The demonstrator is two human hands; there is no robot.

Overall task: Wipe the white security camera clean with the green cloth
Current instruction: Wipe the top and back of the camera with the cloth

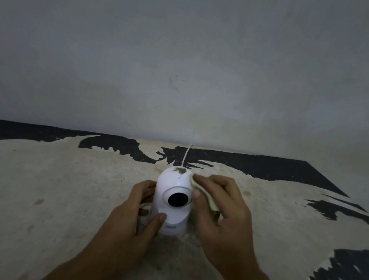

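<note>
Head view, lower centre: left hand (pixel 143 207) grips the white dome-shaped plastic security camera (pixel 173 200); right hand (pixel 214 205), pinching the pale green cloth (pixel 209 199), should rub the brown dirt patch (pixel 180 170) on top.

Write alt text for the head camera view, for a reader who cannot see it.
A person's right hand presses a pale green cloth against the side of a white security camera, while the left hand steadies its base. Brown dirt marks the camera's top. It stands on a worn table, its white cable running back toward a grey wall.
</note>
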